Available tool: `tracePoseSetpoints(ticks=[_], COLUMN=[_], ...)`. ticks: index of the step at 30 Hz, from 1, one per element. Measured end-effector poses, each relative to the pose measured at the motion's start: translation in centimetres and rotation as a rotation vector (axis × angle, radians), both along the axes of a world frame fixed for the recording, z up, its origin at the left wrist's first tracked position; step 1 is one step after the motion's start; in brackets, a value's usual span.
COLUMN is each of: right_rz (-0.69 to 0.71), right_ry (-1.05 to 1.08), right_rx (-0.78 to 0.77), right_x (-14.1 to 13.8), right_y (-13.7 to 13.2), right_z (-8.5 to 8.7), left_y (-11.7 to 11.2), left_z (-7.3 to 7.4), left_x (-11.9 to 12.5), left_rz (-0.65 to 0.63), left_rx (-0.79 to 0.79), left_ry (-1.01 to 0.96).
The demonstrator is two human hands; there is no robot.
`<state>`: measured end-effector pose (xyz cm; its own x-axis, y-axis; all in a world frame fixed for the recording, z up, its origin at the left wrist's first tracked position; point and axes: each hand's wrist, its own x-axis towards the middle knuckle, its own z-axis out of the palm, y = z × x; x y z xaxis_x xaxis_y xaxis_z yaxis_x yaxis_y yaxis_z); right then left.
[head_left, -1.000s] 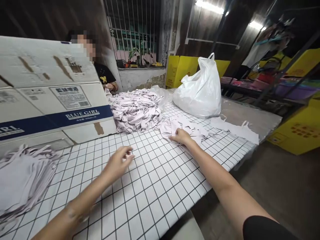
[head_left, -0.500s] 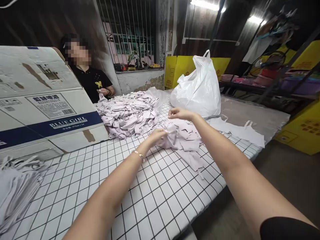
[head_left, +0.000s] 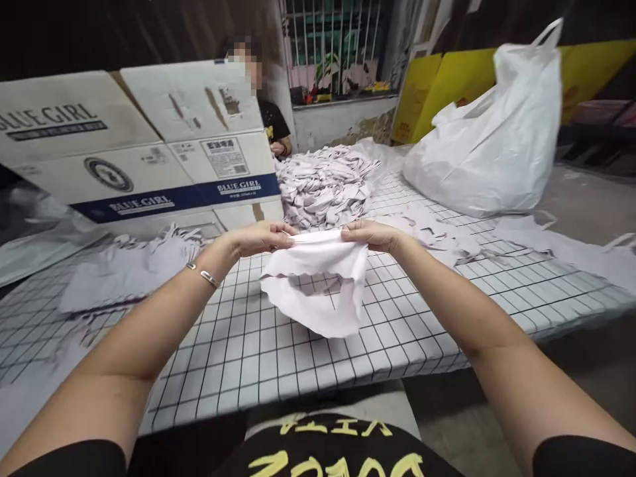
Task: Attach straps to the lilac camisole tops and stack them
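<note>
A pale pink garment (head_left: 318, 258) of thin cloth is stretched between my hands above the table, hanging down as an open loop. My left hand (head_left: 263, 238) pinches its upper edge at the left end. At the other end, my right hand (head_left: 370, 235) pinches the same edge between thumb and fingers. Beyond my right hand lies a small loose heap of similar garments (head_left: 427, 228). A flatter stack of pale garments (head_left: 134, 268) with thin straps rests on the table by my left forearm.
A white beer carton (head_left: 189, 159) stands behind my left hand, partly hiding another person (head_left: 273, 126). A large pile of garments (head_left: 328, 185) lies in front of that person. Back right are a full white plastic bag (head_left: 487, 152) and flat strapped pieces (head_left: 561, 252) on the checked tablecloth (head_left: 397, 324).
My hands have come back from the small heap with one garment, now spread between them. The view has turned left, bringing more of the carton and the left stack into sight.
</note>
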<state>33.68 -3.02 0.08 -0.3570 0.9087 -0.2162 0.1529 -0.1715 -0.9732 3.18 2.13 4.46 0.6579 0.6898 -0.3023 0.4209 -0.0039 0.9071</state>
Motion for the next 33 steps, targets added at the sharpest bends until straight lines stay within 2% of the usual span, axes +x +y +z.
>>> tracePoseSetpoints(ticks=[3, 5, 6, 8, 11, 14, 16, 19, 21, 23, 25, 27, 30, 33], right_rz=[-0.259, -0.373, -0.353, -0.185, 0.064, 0.125, 0.074, -0.138, -0.253, -0.261, -0.201, -0.167, -0.2, -0.255], right_ry=[-0.448, -0.607, -0.622, -0.632, -0.777, -0.845, -0.769, -0.435, -0.144, 0.002, -0.124, -0.442, -0.87, -1.064], right_rx=[0.186, 0.322, 0.364, 0.429, 0.557, 0.596, 0.541, 0.346, 0.198, 0.137, 0.207, 0.347, 0.502, 0.523], right_x=[-1.5, -3.3, -4.5, -7.5, -11.6, -13.4, -13.4, -12.8, -12.3, -11.7, -10.7, -9.5, -7.5, -5.7], right_y=[-0.5, -1.5, -2.3, -3.8, -5.7, -6.2, -6.0, -5.4, -5.0, -4.4, -3.6, -2.6, -0.5, 2.1], right_z=[-3.6, -5.6, -6.4, -7.7, -8.8, -9.1, -8.8, -7.6, -6.1, -4.2, -1.9, 0.4, 3.1, 4.7], left_y=[-3.8, -7.5, -9.5, -12.9, -15.7, -16.1, -15.5, -14.3, -12.9, -11.1, -8.7, -6.1, -2.4, 0.7], left_z=[-6.6, -10.2, -11.6, -13.4, -14.1, -13.6, -12.9, -11.2, -9.5, -7.6, -5.6, -3.7, -1.1, 1.2], left_x=[-3.8, -5.4, -5.8, -6.3, -6.3, -6.4, -6.6, -6.9, -6.9, -6.9, -7.0, -7.5, -8.6, -9.4], left_rz=[0.342, 0.421, 0.43, 0.457, 0.489, 0.456, 0.472, 0.555, 0.57, 0.517, 0.44, 0.393, 0.403, 0.444], left_rx=[0.346, 0.455, 0.478, 0.533, 0.614, 0.582, 0.518, 0.507, 0.606, 0.766, 0.895, 0.915, 0.784, 0.674], left_ry=[0.196, 0.344, 0.417, 0.548, 0.68, 0.651, 0.561, 0.409, 0.382, 0.478, 0.658, 0.785, 0.75, 0.711])
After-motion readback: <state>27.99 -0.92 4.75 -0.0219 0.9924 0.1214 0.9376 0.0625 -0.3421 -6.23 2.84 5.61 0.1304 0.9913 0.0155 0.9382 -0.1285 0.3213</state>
